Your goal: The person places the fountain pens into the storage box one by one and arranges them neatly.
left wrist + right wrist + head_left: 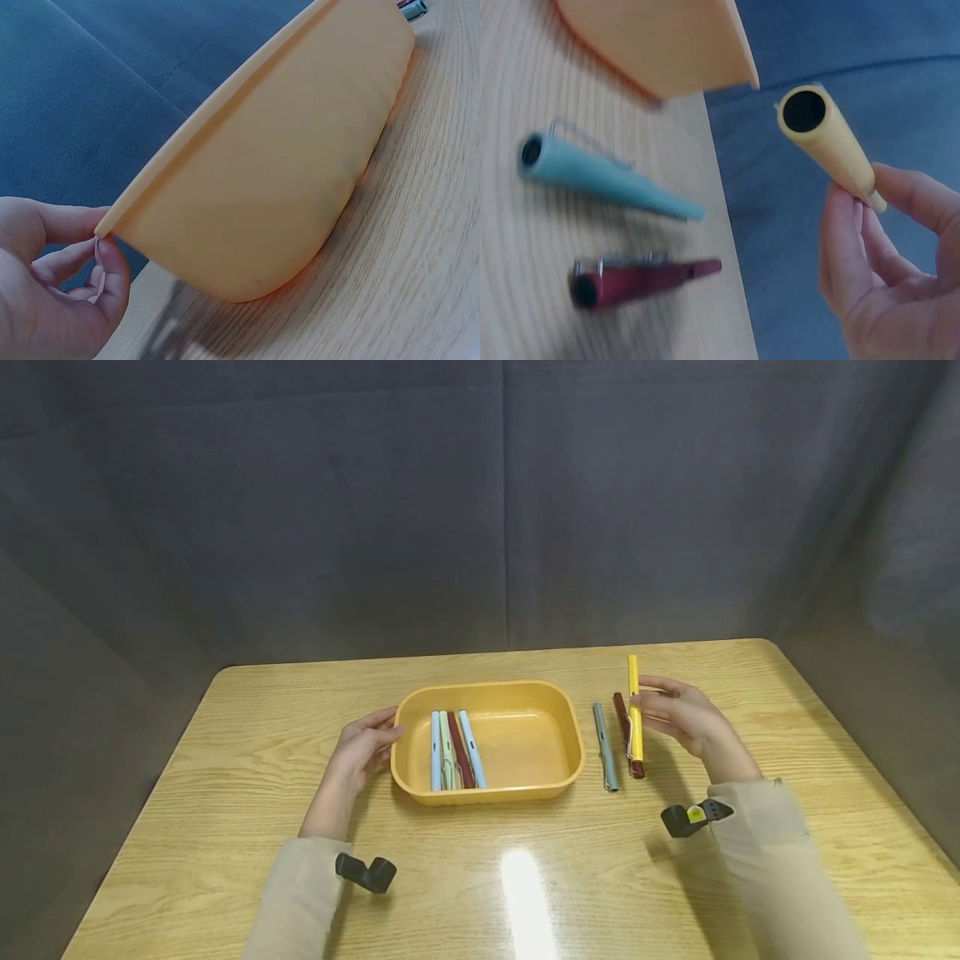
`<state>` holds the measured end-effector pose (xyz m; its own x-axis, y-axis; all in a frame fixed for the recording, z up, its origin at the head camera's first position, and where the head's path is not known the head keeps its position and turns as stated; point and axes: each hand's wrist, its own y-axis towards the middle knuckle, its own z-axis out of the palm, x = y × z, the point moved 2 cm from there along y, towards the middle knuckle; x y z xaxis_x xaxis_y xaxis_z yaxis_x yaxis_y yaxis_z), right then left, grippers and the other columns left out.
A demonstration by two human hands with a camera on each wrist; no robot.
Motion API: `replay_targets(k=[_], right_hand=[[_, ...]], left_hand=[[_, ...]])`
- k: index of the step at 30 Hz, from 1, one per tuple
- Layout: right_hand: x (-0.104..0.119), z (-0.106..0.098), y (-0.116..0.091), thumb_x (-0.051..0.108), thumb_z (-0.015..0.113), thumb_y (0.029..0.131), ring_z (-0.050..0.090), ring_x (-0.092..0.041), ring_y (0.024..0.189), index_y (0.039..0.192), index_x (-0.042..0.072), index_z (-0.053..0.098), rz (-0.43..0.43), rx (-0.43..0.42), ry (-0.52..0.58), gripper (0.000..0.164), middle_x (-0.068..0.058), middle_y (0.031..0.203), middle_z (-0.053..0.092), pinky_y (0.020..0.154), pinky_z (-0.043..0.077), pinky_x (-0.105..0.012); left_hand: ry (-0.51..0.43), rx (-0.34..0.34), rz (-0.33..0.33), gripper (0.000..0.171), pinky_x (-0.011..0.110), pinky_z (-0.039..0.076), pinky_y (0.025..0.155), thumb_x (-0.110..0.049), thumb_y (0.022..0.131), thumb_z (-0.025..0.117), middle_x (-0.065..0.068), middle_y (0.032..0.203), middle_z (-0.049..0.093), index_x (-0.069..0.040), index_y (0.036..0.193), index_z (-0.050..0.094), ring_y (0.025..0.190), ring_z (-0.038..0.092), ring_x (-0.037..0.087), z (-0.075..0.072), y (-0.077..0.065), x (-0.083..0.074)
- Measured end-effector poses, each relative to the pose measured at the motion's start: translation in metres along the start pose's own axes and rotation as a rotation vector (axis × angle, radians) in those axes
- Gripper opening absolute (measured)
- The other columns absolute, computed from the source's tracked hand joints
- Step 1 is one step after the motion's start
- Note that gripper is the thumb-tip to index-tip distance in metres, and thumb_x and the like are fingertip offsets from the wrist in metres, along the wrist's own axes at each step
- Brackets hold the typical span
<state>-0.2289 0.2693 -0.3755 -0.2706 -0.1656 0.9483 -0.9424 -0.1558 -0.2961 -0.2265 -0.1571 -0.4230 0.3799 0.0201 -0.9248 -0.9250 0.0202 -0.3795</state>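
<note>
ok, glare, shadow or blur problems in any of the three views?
Head: a bright glare streak on the near part of the table, plus a shadow beside the right sleeve. Left wrist: a dark shadow under the near end of the orange tray; the curtain reads bluer than in the head view. Right wrist: teal pen and dark red pen look blurred.

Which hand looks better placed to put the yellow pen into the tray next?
Probably the right hand: it pinches the yellow pen, lifted above the table off the right end of the tray. The left hand is occupied, holding the tray's left rim.
</note>
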Motion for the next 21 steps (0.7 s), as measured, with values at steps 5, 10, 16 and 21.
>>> replay_targets(k=[5, 10, 16, 21], right_hand=[[0.009, 0.016, 0.006, 0.011, 0.057, 0.094, 0.064, 0.002, 0.085, 0.148, -0.003, 0.023, -0.02, 0.005, 0.102, 0.065, 0.015, 0.091, 0.063, 0.08, 0.054, -0.012], [0.014, 0.033, 0.012, 0.01, 0.055, 0.095, 0.062, 0.002, 0.083, 0.148, -0.004, 0.022, -0.038, 0.013, 0.088, 0.064, 0.013, 0.092, 0.06, 0.078, 0.053, -0.011], [0.017, 0.053, 0.017, 0.012, 0.055, 0.095, 0.06, 0.003, 0.087, 0.149, -0.003, 0.023, -0.04, 0.029, 0.034, 0.064, 0.005, 0.106, 0.056, 0.082, 0.053, -0.011], [0.02, 0.067, 0.022, 0.012, 0.055, 0.095, 0.06, 0.002, 0.089, 0.148, -0.003, 0.025, -0.04, 0.037, 0.026, 0.062, -0.007, 0.12, 0.051, 0.085, 0.053, -0.013]], left_hand=[[0.003, -0.011, -0.001, 0.053, 0.01, 0.048, 0.071, -0.004, 0.093, 0.056, 0.01, 0.144, 0.045, -0.007, 0.144, 0.041, 0.088, 0.057, -0.001, 0.0, 0.001, 0.0], [0.002, -0.017, -0.003, 0.052, 0.01, 0.047, 0.068, -0.004, 0.093, 0.057, 0.011, 0.144, 0.045, -0.007, 0.143, 0.042, 0.087, 0.057, 0.0, 0.0, 0.0, 0.0], [0.009, -0.011, -0.002, 0.052, 0.009, 0.048, 0.069, -0.005, 0.094, 0.056, 0.012, 0.145, 0.044, -0.007, 0.144, 0.042, 0.088, 0.058, 0.0, -0.001, -0.001, 0.0], [0.005, -0.01, -0.003, 0.052, 0.01, 0.049, 0.072, -0.004, 0.094, 0.056, 0.012, 0.146, 0.044, -0.007, 0.144, 0.041, 0.089, 0.059, -0.001, -0.001, -0.002, 0.0]])
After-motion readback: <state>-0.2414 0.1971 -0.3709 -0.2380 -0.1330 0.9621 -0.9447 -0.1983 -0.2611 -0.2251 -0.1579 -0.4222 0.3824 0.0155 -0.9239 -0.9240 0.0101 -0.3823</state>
